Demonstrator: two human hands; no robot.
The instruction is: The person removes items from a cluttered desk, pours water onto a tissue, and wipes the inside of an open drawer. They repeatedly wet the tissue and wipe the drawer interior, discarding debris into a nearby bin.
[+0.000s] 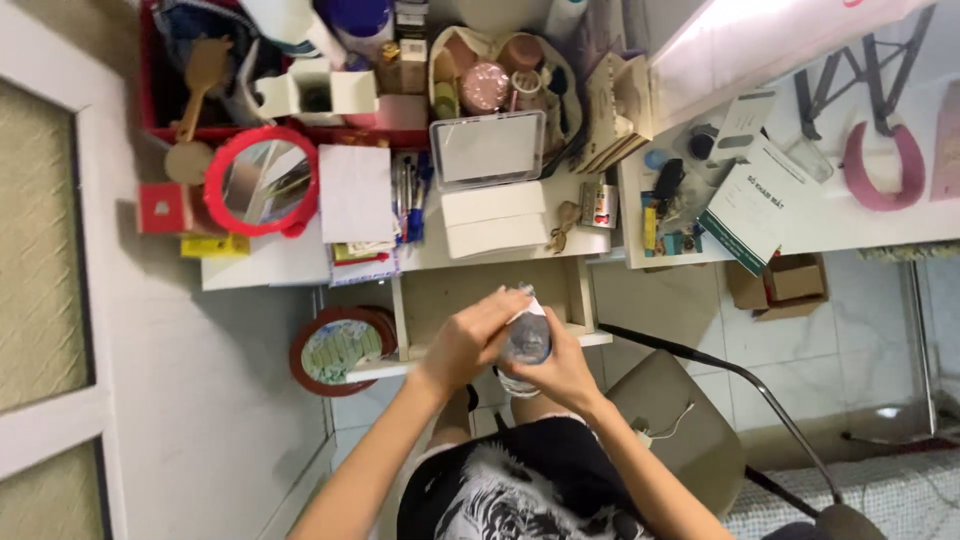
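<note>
Two hands, left (470,345) and right (560,372), clamp what seems one clear bottle (526,340).

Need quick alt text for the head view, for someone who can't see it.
Seen from above, a person's left hand and right hand both grip a small clear bottle over an open, empty-looking drawer. Behind it is a cluttered white desk with a red round mirror; a chair stands on the right.

Two hands, left hand (468,345) and right hand (560,372), around one clear bottle (525,340); one red round mirror (262,181) upper left; one pink headband (884,165) upper right; one open drawer (440,295).
</note>
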